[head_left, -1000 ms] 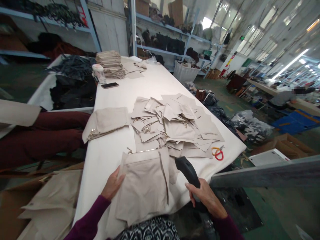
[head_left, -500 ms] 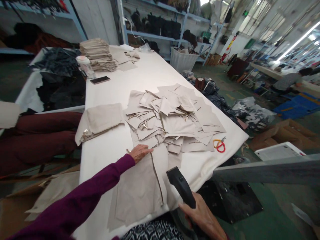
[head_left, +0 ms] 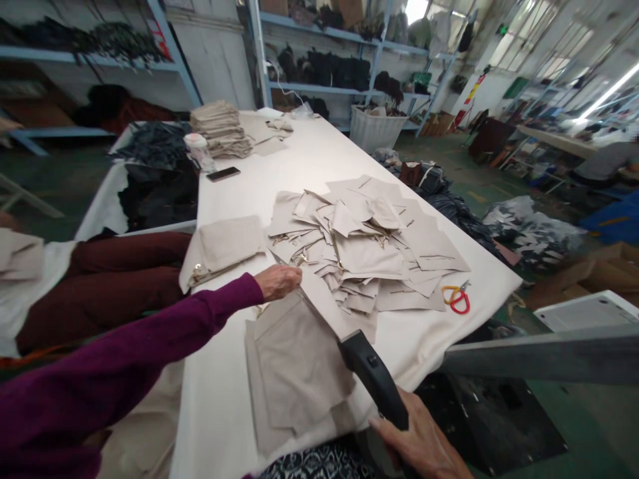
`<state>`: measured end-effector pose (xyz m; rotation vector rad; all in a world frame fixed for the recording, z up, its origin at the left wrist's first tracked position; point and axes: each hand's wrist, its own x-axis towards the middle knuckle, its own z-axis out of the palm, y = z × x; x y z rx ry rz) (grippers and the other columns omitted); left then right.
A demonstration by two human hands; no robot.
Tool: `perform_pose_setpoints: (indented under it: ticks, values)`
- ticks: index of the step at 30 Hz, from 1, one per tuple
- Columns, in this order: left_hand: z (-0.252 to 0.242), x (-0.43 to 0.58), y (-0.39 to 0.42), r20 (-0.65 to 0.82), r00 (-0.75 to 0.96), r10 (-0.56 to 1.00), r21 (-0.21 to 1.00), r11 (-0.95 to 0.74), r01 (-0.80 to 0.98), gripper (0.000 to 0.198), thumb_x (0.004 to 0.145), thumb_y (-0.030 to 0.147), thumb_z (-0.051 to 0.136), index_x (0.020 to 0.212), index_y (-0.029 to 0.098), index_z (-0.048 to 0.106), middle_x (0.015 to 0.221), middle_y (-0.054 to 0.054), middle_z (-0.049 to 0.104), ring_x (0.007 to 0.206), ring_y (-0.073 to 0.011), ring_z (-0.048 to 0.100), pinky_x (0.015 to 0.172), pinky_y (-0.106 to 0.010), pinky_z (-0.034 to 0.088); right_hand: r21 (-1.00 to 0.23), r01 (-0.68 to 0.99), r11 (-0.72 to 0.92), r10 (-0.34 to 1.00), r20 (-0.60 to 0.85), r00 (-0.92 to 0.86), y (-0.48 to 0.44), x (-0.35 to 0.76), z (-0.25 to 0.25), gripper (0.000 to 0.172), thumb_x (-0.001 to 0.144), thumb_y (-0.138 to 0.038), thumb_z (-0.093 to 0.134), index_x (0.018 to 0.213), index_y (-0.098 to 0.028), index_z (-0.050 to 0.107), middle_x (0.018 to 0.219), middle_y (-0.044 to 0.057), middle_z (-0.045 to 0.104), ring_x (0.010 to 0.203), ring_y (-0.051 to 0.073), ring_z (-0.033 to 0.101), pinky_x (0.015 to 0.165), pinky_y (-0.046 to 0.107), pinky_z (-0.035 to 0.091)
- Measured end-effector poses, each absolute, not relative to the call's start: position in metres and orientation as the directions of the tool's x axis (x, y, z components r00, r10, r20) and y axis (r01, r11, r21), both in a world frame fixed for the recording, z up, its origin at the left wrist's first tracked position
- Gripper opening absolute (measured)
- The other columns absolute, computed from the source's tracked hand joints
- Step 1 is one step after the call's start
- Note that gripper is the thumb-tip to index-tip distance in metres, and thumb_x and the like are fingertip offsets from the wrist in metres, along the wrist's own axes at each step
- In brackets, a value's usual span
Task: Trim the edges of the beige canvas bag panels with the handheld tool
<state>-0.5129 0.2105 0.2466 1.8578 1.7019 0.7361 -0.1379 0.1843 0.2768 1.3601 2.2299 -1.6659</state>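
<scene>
My left hand [head_left: 278, 281], in a purple sleeve, reaches across the white table [head_left: 299, 159] and is closed on a beige fabric piece [head_left: 324, 303] at the near edge of a loose pile of beige fabric pieces [head_left: 364, 243], lifting one end. Below it lies a larger beige fabric panel [head_left: 297, 369] at the table's near edge. My right hand [head_left: 422, 442] is wrapped round the black handle of an iron [head_left: 374, 379] held low beside the panel; what is under the handle is hidden.
A folded beige bundle [head_left: 224, 246] lies left of the pile. Red and yellow scissors [head_left: 456, 297] sit by the right edge. A phone [head_left: 223, 174], a white jar [head_left: 198, 148] and a stack of beige fabric [head_left: 222, 128] are farther back. Maroon cloth [head_left: 110, 279] lies left.
My left hand moved from the panel's left corner up to the pile and closed on a fabric piece. The iron handle stayed low at the right while the view shifted.
</scene>
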Motion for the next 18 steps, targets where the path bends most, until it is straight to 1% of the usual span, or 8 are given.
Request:
perform_pose_setpoints:
  ticks: [3, 5, 6, 8, 10, 12, 13, 18]
  values:
    - [0.288, -0.533, 0.196, -0.03, 0.086, 0.996, 0.668, -0.044, 0.743, 0.025, 0.076, 0.027, 0.056, 0.054, 0.016, 0.056, 0.053, 0.0, 0.053, 0.051, -0.0119, 0.047, 0.054, -0.023, 0.035, -0.74, 0.666, 0.088, 0.59, -0.501, -0.634, 0.193, -0.156, 0.296, 0.017, 0.072, -0.032, 0.059, 0.077, -0.015, 0.058, 0.073, 0.003, 0.058, 0.07, 0.018, 0.051, 0.064, 0.027, 0.043]
    - [0.303, -0.54, 0.181, -0.113, 0.029, 0.993, 0.73, 0.063, 0.68, 0.026, 0.078, 0.03, 0.053, 0.059, 0.015, 0.061, 0.049, 0.0, 0.052, 0.046, -0.0116, 0.046, 0.048, -0.023, 0.033, -0.763, 0.637, 0.109, 0.559, -0.483, -0.674, 0.198, -0.17, 0.31, 0.015, 0.072, -0.03, 0.059, 0.076, -0.016, 0.056, 0.071, 0.002, 0.057, 0.068, 0.017, 0.051, 0.062, 0.026, 0.043]
    - [0.305, -0.54, 0.172, -0.156, -0.012, 0.988, 0.789, 0.132, 0.6, 0.028, 0.078, 0.033, 0.053, 0.062, 0.014, 0.063, 0.049, 0.0, 0.053, 0.045, -0.0119, 0.047, 0.047, -0.022, 0.033, -0.779, 0.618, 0.11, 0.538, -0.476, -0.696, 0.199, -0.177, 0.316, 0.014, 0.072, -0.029, 0.059, 0.077, -0.017, 0.055, 0.069, 0.0, 0.056, 0.065, 0.015, 0.05, 0.059, 0.024, 0.042]
    - [0.3, -0.536, 0.155, -0.238, -0.115, 0.964, 0.897, 0.264, 0.353, 0.03, 0.076, 0.039, 0.057, 0.07, 0.012, 0.067, 0.053, -0.001, 0.056, 0.047, -0.0124, 0.05, 0.047, -0.022, 0.036, -0.805, 0.587, 0.083, 0.489, -0.481, -0.728, 0.201, -0.19, 0.324, 0.014, 0.075, -0.029, 0.057, 0.081, -0.017, 0.053, 0.064, -0.003, 0.052, 0.056, 0.012, 0.049, 0.051, 0.022, 0.04]
    - [0.287, -0.526, 0.14, -0.297, -0.222, 0.929, 0.943, 0.322, 0.087, 0.029, 0.07, 0.039, 0.065, 0.074, 0.01, 0.069, 0.055, -0.001, 0.058, 0.047, -0.0112, 0.049, 0.048, -0.022, 0.037, -0.828, 0.558, 0.047, 0.43, -0.488, -0.76, 0.202, -0.201, 0.325, 0.015, 0.077, -0.029, 0.056, 0.085, -0.017, 0.051, 0.057, -0.006, 0.048, 0.046, 0.01, 0.047, 0.045, 0.02, 0.037]
    - [0.271, -0.513, 0.127, -0.336, -0.297, 0.894, 0.942, 0.321, -0.1, 0.028, 0.066, 0.037, 0.07, 0.073, 0.01, 0.069, 0.054, 0.0, 0.057, 0.046, -0.0093, 0.047, 0.046, -0.021, 0.035, -0.85, 0.527, 0.032, 0.375, -0.478, -0.794, 0.202, -0.212, 0.321, 0.015, 0.078, -0.029, 0.056, 0.086, -0.017, 0.051, 0.051, -0.008, 0.046, 0.041, 0.008, 0.046, 0.041, 0.018, 0.036]
    - [0.265, -0.505, 0.122, -0.344, -0.315, 0.885, 0.938, 0.308, -0.159, 0.028, 0.065, 0.037, 0.071, 0.071, 0.01, 0.069, 0.053, 0.0, 0.056, 0.045, -0.0084, 0.046, 0.046, -0.02, 0.034, -0.86, 0.509, 0.033, 0.359, -0.465, -0.81, 0.203, -0.217, 0.319, 0.016, 0.077, -0.028, 0.057, 0.086, -0.016, 0.051, 0.05, -0.008, 0.046, 0.04, 0.008, 0.046, 0.04, 0.017, 0.036]
    - [0.244, -0.467, 0.107, -0.313, -0.359, 0.88, 0.924, 0.194, -0.33, 0.028, 0.067, 0.037, 0.071, 0.061, 0.011, 0.064, 0.071, -0.002, 0.058, 0.052, -0.0066, 0.044, 0.046, -0.019, 0.036, -0.879, 0.477, 0.015, 0.306, -0.45, -0.839, 0.21, -0.242, 0.306, 0.015, 0.078, -0.03, 0.057, 0.081, -0.016, 0.052, 0.049, -0.006, 0.05, 0.039, 0.007, 0.046, 0.037, 0.016, 0.036]
